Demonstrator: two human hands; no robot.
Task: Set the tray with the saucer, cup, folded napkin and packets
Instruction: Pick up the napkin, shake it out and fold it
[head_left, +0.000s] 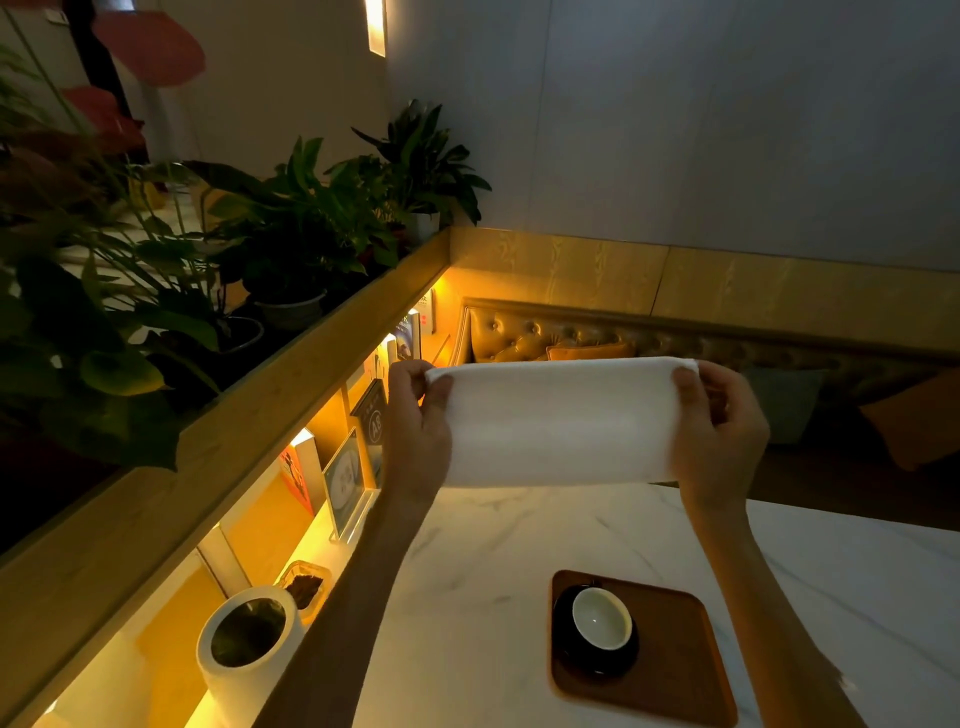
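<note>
Now both hands stretch napkin (561, 423) lengthwise left-right.

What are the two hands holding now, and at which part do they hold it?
Both hold the white napkin up above the table. The left hand pinches its upper left corner, the right hand its upper right corner.

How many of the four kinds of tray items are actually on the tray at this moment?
2: the dark saucer on the wooden tray, and the cup on it. The napkin is held up by the left hand and right hand. No packets visible.
</note>
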